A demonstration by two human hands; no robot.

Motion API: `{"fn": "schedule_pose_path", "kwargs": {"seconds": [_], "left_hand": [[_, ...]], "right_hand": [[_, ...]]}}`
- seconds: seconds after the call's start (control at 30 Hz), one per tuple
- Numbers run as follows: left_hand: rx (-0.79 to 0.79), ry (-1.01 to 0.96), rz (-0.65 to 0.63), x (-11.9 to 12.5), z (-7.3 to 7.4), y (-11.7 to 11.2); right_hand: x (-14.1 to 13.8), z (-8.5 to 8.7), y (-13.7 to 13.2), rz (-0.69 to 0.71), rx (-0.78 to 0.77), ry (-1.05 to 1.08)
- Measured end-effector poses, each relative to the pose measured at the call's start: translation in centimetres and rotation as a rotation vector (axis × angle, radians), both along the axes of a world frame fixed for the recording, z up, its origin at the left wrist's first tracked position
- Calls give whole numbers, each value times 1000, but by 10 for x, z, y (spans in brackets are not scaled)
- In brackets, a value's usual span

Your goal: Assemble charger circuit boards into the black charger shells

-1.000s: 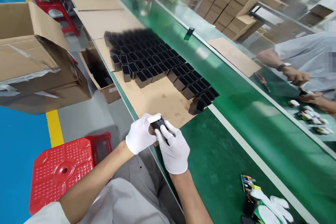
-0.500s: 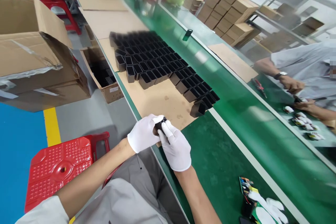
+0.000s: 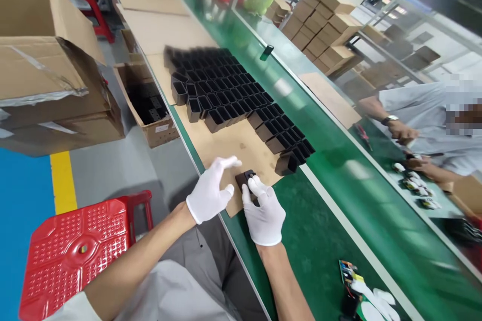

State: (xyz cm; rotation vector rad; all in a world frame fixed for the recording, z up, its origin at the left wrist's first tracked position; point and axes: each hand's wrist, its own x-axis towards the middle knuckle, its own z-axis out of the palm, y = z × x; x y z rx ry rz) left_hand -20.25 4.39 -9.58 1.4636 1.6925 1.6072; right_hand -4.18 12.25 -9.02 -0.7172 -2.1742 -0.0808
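Observation:
My right hand [image 3: 264, 213], in a white glove, grips a small black plastic housing [image 3: 241, 179] at the near end of the cardboard sheet [image 3: 222, 148]. Its fingers cover much of that piece. Just left of it, my left hand [image 3: 211, 188], gloved too, holds nothing; thumb and fingers are spread apart. Beyond both hands, rows of black open-topped housings [image 3: 226, 88] stand packed together on the cardboard. One housing [image 3: 286, 163] stands at the near right end of these rows.
A circuit board [image 3: 347, 273] with white parts lies on the green bench at lower right. Left are a red stool [image 3: 79, 251], a large carton [image 3: 33, 70] and a box of black parts [image 3: 160, 135]. Across the green belt [image 3: 339, 160], a co-worker's hands [image 3: 404, 133] handle small parts.
My left hand has let go of the black housing and opened, moving away to the left. My right hand has shifted slightly right with the housing.

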Motion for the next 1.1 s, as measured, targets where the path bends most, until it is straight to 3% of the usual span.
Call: {"fn": "schedule_pose_path", "kwargs": {"seconds": [0.1,0.3,0.7,0.9,1.1], "left_hand": [[-56,157,5,9,0,6],[-73,249,42,19,-5,6],[-79,122,-137,6,9,16],[-11,54,-185,2,6,13],[28,108,-233,4,1,13]], "right_hand": [[2,-1,0,-7,-30,22],[6,4,-3,-24,-121,1],[7,3,-5,11,-130,47],[9,8,-5,85,-229,108],[10,12,-5,93,-287,123]]}}
